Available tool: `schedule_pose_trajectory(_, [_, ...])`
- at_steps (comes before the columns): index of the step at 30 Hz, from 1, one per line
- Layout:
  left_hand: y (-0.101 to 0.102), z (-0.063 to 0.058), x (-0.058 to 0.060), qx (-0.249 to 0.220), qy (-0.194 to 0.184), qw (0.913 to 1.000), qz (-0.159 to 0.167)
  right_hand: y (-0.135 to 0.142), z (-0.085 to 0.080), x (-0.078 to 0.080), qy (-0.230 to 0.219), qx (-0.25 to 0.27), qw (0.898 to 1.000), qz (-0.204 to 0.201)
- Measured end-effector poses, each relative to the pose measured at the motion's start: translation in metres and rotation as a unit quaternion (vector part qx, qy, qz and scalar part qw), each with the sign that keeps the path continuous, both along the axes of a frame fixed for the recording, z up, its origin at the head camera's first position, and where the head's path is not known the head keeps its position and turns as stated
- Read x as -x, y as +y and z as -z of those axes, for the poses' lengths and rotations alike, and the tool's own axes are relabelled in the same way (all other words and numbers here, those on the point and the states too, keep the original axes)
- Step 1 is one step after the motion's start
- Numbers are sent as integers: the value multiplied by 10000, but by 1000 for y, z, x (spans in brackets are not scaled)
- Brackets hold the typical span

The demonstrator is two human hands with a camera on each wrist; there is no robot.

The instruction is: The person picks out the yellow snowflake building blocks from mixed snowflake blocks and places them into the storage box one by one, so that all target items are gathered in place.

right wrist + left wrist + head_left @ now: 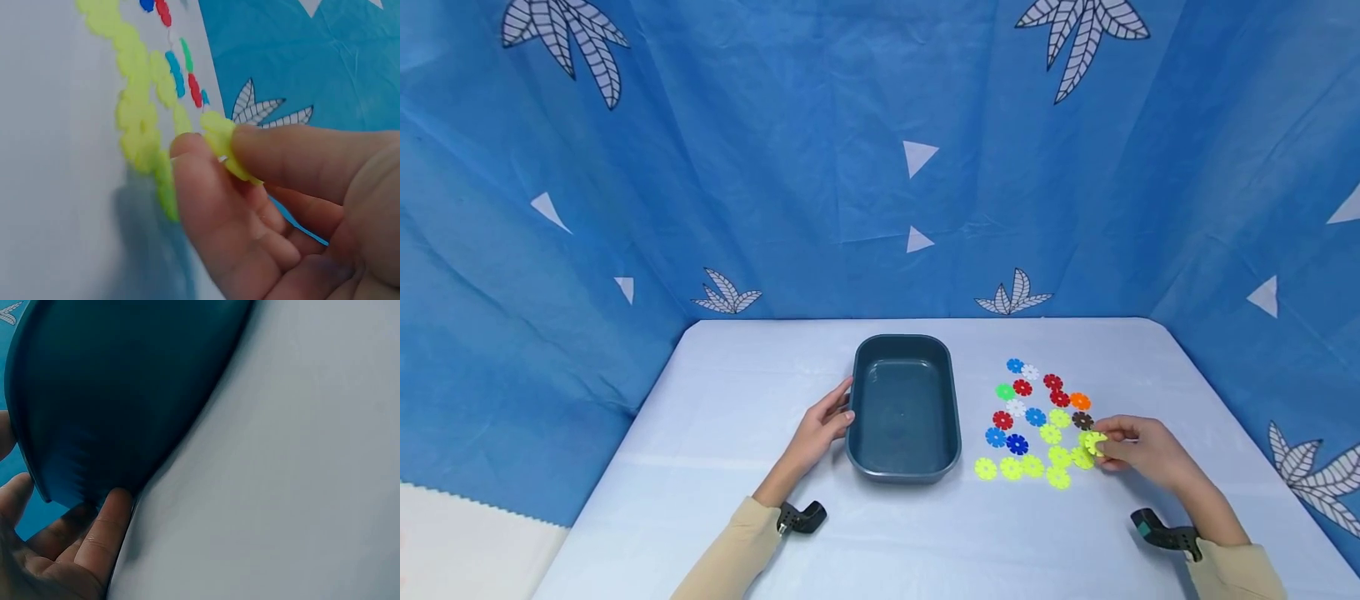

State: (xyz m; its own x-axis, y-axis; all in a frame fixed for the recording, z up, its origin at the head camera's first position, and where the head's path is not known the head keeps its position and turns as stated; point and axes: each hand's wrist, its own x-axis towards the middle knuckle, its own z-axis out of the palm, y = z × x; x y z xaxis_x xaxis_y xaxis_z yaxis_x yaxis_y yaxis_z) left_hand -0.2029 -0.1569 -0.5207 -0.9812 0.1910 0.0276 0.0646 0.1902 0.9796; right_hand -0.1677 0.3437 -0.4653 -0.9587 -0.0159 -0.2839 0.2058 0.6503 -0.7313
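Observation:
A dark teal plastic bin (904,477) stands upright on the table with nothing inside. At its left side, my left hand (817,427) holds the wall, upper digits at the rim and lower fingers against the outer wall (94,400). To the right of the bin lie many flat snowflake discs in yellow, red, blue, white, green, orange and brown. My right hand (1138,454) pinches a yellow snowflake disc (219,134) between thumb and fingertips, just above the right end of the yellow discs (1058,477). Whether more than one is pinched is hard to tell.
A white cloth covers the table (760,358). Blue curtain (865,208) with leaf prints hangs behind and at both sides. Each wrist wears a black camera mount. Red discs (1003,420) and blue discs (1017,444) lie between the bin and the yellow ones.

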Motion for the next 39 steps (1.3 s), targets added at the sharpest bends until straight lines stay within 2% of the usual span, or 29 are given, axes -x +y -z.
schedule_pose_trajectory(5, [0, 1, 1, 17, -15, 10000, -39, -10, -8, 12, -13, 367, 9993, 105])
schedule_pose_trajectory(9, [1, 0, 0, 100, 10, 9999, -50, -21, -15, 24, -162, 639, 9978, -7])
schedule_pose_trajectory(14, [1, -1, 0, 127, 92, 9999, -37, -36, -24, 38, -409, 976, 9939, -311])
schedule_pose_trajectory(22, [0, 2, 3, 173, 213, 9996, 79, -60, -41, 64, -639, 1588, 9806, -955])
schedule_pose_trajectory(25, [-1, 2, 2, 248, 298, 9992, 56, -76, -48, 76, -677, 1635, 9778, -1120])
schedule_pose_trajectory(32, [-4, -1, 2, 123, 11, 9999, -33, -125, -64, 98, -651, 1688, 9730, -1434])
schedule_pose_trajectory(39, [-2, 1, 3, 116, -19, 9999, -8, -171, -72, 108, -726, 1656, 9686, -1704])
